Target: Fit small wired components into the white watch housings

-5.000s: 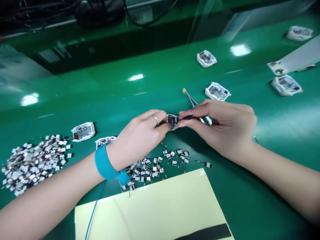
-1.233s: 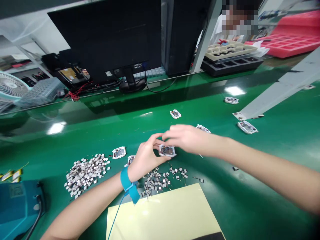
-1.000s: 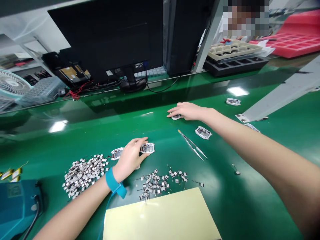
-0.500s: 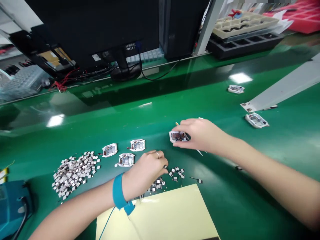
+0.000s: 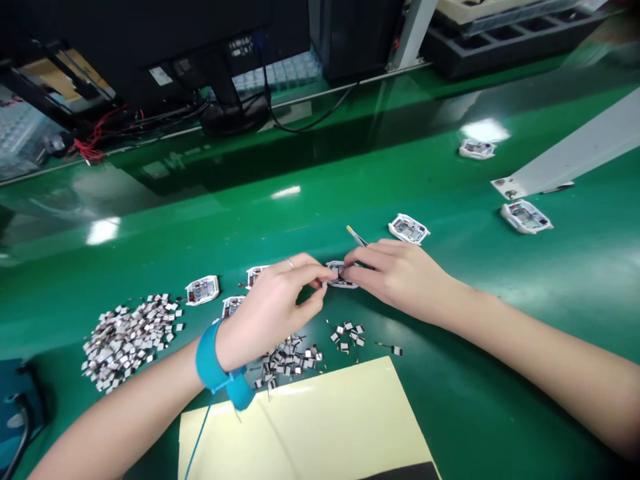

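Note:
In the middle, a white watch case (image 5: 336, 267) with a circuit board inside lies between my hands. My right hand (image 5: 400, 277) grips its right side, fingertips over the board. My left hand (image 5: 280, 297), with a ring and a teal wrist strap (image 5: 213, 360), reaches its left edge. Its thumb and forefinger pinch a tiny pale part, mostly hidden. Tweezers (image 5: 357, 235) with a yellowish end stick out beyond my right fingers; the rest is covered. Small silver parts with leads (image 5: 287, 360) lie below my left hand, with a smaller group (image 5: 347, 335) to their right.
A big heap of silver parts (image 5: 133, 337) lies left. Several more watch cases stand about, such as one at left (image 5: 203, 291) and one beyond my right hand (image 5: 409, 229). Yellow sheet (image 5: 305, 427) in front; white metal arm (image 5: 575, 157) right; monitor (image 5: 235, 73) behind.
My left hand has risen from the small parts to the watch case. My right hand has lowered its fingertips over the case. The view has tilted down slightly.

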The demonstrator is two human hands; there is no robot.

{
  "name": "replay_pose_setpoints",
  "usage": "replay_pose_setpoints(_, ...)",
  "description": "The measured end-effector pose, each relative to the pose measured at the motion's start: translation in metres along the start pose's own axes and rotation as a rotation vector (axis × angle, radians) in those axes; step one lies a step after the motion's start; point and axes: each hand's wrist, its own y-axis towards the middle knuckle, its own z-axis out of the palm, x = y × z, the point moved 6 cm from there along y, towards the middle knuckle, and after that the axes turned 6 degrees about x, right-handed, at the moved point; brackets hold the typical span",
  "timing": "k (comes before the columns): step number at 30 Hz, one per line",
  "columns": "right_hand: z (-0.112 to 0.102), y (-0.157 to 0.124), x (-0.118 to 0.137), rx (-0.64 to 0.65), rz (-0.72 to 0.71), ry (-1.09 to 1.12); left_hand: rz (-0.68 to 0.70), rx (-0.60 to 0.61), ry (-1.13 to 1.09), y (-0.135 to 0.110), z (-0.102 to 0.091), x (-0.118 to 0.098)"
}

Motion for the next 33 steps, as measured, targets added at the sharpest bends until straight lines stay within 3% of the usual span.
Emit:
replay_pose_setpoints(4,0.004,-0.004,-0.015,-0.028,0.171,0.423,0.161,0.081,0.144,0.016,0.022,-0.002)
replay_pose_setpoints(6,0.007,-0.008,-0.022,0.001,0.262,0.501,0.173,0.127,0.173,0.02,0.031,-0.001)
replay_pose_setpoints(10,0.008,-0.013,-0.02,0.072,0.313,0.405,0.095,0.154,0.144,0.024,0.029,0.001)
replay_pose_setpoints(13,0.009,-0.015,-0.012,0.058,0.341,0.374,0.08,0.095,0.112,0.025,0.019,0.001)
replay_pose_setpoints(16,0.016,-0.016,-0.008,0.034,0.381,0.341,0.134,0.042,0.149,0.026,0.016,0.002)
replay_pose_setpoints(21,0.023,-0.016,-0.011,-0.006,0.332,0.411,0.26,0.064,0.314,0.024,0.024,-0.002)
replay_pose_setpoints(25,0.024,-0.018,-0.016,0.009,0.311,0.459,0.273,0.095,0.44,0.023,0.028,-0.006)
replay_pose_setpoints(33,0.023,-0.019,-0.019,0.0,0.283,0.502,0.306,0.041,0.502,0.022,0.027,-0.012)
